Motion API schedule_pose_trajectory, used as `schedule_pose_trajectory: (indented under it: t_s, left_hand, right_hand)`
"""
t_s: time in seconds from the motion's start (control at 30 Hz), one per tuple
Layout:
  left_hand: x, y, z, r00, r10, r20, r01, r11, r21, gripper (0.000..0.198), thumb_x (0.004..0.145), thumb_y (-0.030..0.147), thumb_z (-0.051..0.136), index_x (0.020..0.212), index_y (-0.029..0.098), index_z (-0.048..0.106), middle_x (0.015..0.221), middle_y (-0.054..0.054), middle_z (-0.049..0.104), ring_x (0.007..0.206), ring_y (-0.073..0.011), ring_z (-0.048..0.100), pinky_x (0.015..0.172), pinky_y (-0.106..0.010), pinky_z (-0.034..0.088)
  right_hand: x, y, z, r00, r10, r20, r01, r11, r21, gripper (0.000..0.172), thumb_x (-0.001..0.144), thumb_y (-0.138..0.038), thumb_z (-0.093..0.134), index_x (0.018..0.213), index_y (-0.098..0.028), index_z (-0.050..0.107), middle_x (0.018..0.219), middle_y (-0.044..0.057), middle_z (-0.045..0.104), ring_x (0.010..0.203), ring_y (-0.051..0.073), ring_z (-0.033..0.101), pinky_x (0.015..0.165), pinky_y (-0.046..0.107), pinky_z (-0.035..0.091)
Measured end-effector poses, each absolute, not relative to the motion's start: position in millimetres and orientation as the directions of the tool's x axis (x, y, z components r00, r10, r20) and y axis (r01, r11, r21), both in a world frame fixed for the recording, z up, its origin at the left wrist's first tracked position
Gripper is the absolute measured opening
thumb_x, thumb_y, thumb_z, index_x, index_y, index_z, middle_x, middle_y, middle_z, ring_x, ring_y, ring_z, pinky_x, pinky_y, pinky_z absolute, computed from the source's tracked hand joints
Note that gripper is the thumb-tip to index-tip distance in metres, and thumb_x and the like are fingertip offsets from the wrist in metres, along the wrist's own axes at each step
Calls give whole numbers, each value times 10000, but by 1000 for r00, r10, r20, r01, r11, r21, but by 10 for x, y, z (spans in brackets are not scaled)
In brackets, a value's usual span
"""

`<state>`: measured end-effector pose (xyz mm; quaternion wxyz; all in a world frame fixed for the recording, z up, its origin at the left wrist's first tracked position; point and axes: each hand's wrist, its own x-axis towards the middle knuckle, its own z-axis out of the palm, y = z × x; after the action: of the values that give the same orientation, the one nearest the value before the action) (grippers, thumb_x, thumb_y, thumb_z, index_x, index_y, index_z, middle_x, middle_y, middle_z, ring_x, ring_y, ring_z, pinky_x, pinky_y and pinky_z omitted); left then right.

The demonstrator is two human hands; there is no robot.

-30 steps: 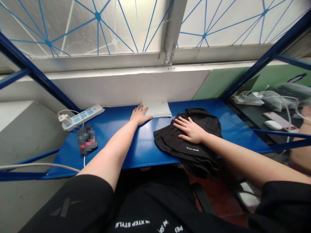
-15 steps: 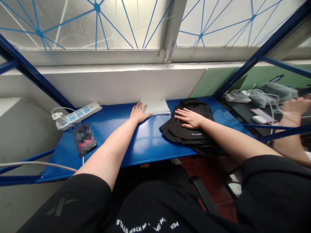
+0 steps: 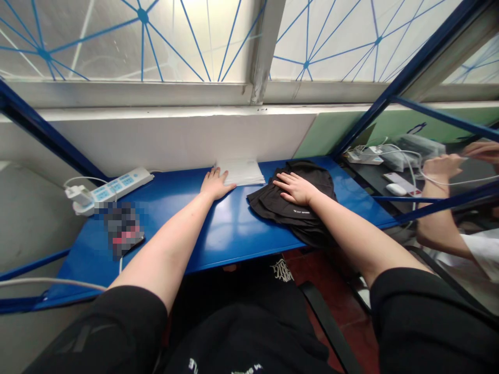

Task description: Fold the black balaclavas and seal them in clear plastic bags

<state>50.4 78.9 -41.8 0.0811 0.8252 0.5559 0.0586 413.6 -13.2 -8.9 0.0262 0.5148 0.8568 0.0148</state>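
Note:
A folded black garment [image 3: 300, 205] lies on the right half of a blue metal shelf [image 3: 218, 228], its lower edge hanging over the front. My right hand [image 3: 294, 188] rests flat on top of it, fingers spread. My left hand [image 3: 214, 184] lies flat on the shelf with its fingertips touching the corner of a flat white packet [image 3: 241, 171] that sits against the back wall.
A white power strip [image 3: 109, 189] with a plug and cable lies at the back left, and a blurred phone-like object [image 3: 122, 231] sits in front of it. Another person's hands [image 3: 444, 166] work at a dark desk with a mouse [image 3: 395, 189] to the right.
The view has shifted slightly. My right hand has slid the black garment a little further back on the shelf. My left hand stays on the white packet's corner.

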Motion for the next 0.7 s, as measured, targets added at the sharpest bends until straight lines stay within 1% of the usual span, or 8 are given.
schedule_pose_trajectory:
  t_s: [0.07, 0.13, 0.17, 0.23, 0.33, 0.43, 0.57, 0.7]
  left_hand:
    - [505, 785, -419, 372, 928, 7, 908, -366, 204, 933, 835, 846, 292, 1573, 275, 310, 1672, -65, 201, 1545, -328, 128, 1249, -467, 114]
    - [508, 781, -423, 371, 929, 11, 908, -365, 207, 936, 835, 851, 292, 1570, 272, 319, 1670, -74, 205, 1544, -328, 134, 1248, -465, 121]
    - [511, 778, -424, 370, 929, 15, 907, -365, 208, 935, 836, 851, 296, 1568, 270, 325, 1668, -79, 211, 1543, -328, 139, 1247, -464, 125]
    - [515, 767, -425, 367, 930, 28, 908, -365, 208, 924, 842, 842, 312, 1562, 263, 341, 1663, -86, 226, 1540, -327, 155, 1246, -457, 135]
    - [518, 739, -419, 363, 930, 51, 908, -366, 203, 891, 859, 812, 349, 1553, 253, 359, 1659, -85, 239, 1534, -324, 181, 1246, -437, 150]
    - [520, 699, -414, 341, 937, 74, 915, -349, 200, 853, 868, 776, 402, 1537, 247, 386, 1658, -83, 242, 1521, -319, 226, 1244, -413, 174]
    - [527, 642, -407, 292, 948, 128, 924, -314, 220, 827, 863, 722, 483, 1508, 207, 432, 1642, -104, 275, 1477, -320, 325, 1224, -369, 243]
    - [512, 593, -377, 283, 943, 174, 911, -321, 258, 776, 853, 650, 552, 1478, 199, 469, 1638, -102, 280, 1434, -310, 400, 1193, -345, 313]
  right_hand:
    - [4005, -172, -128, -227, 970, 87, 974, 223, 48, 605, 988, -471, 373, 1514, -179, 437, 1644, 152, 249, 1506, 347, 228, 1193, 633, 59]
    - [3857, -184, -185, 116, 979, 167, 993, -112, -33, 668, 998, -537, 285, 1537, -158, 387, 1613, 204, 296, 1480, 395, 263, 1145, 715, 83]
    - [3791, -173, -215, 234, 958, 167, 972, -224, -76, 720, 991, -581, 258, 1562, -148, 333, 1595, 229, 317, 1466, 416, 278, 1119, 746, 105]
    - [3697, -114, -268, 336, 931, 145, 940, -321, -113, 810, 967, -658, 232, 1591, -141, 251, 1579, 252, 332, 1455, 447, 275, 1080, 786, 122]
    - [3669, 54, -308, 292, 949, 116, 955, -282, -95, 852, 944, -715, 210, 1571, -147, 309, 1584, 244, 325, 1457, 460, 247, 1066, 799, 118]
    - [3726, 245, -315, 182, 977, 112, 982, -174, -78, 844, 938, -731, 208, 1537, -163, 383, 1583, 223, 341, 1453, 448, 259, 1079, 779, 142]
    - [3802, 387, -321, 34, 993, 115, 998, -28, -52, 827, 944, -724, 213, 1540, -175, 381, 1592, 205, 337, 1456, 436, 255, 1098, 751, 154]
    - [3818, 392, -323, -24, 995, 95, 1000, 26, -16, 826, 947, -727, 193, 1554, -189, 352, 1603, 194, 319, 1460, 431, 237, 1095, 751, 147]
